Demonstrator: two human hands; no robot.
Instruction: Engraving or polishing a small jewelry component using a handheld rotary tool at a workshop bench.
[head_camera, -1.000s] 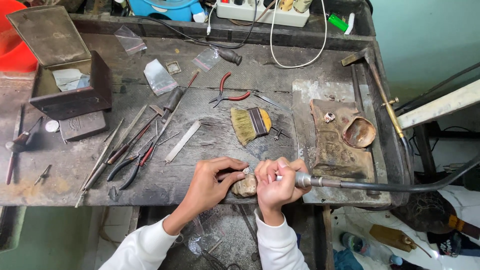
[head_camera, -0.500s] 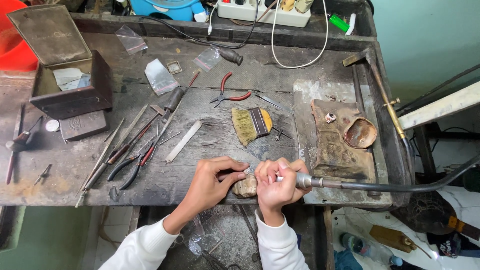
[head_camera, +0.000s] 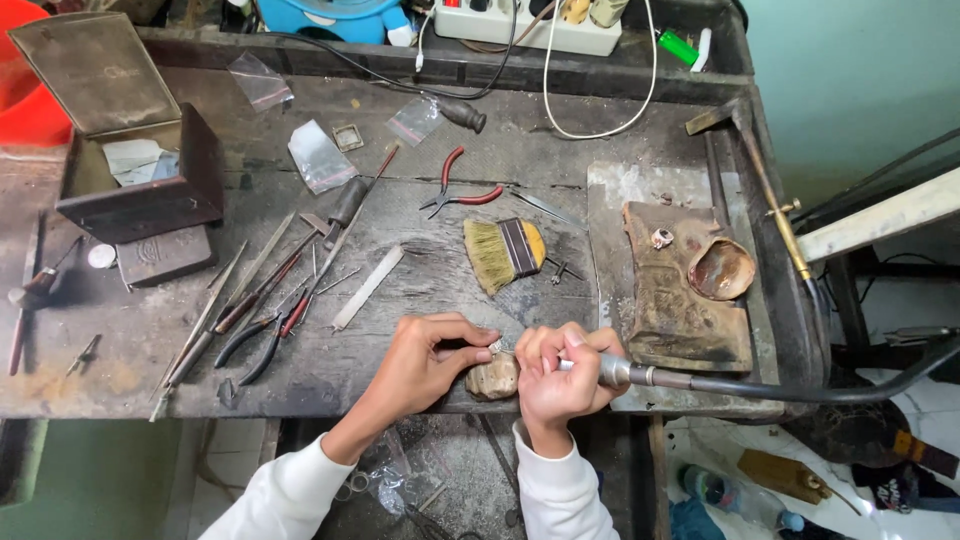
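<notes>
**Small piece under the rotary tool at the bench pin**

A small pale metal piece (head_camera: 497, 346), too tiny to tell its form, sits on the worn rounded wooden bench pin (head_camera: 492, 378) at the near edge of the dark, scarred workbench (head_camera: 420, 280), centre. Left hand (head_camera: 425, 360) curled, thumb & forefinger pinched shut on the piece, pressing it to the pin. Right hand (head_camera: 560, 380) closed in a pen grip round the steel handpiece of a flexible-shaft rotary tool (head_camera: 620, 373); its black hose (head_camera: 800, 390) runs off right. Tool tip hidden between the fingers.

Step, by my reading: grinding/finishing the piece. Next move likely needs a steady pinch, light pressure, maybe turning the piece to a fresh face.

Around: flat bristle brush w/ striped ferrule (head_camera: 505, 253) just far of the hands; red-handled pliers (head_camera: 462, 190) farther; flat metal file (head_camera: 367, 288) & a fan of pliers and files (head_camera: 250, 310) to the left; open dark metal box (head_camera: 140, 170) far left; brown charred soldering block (head_camera: 680, 290) w/ a shallow brown dish (head_camera: 722, 268) right. Nothing blocks the hands; the hose across the right edge could drag.
</notes>
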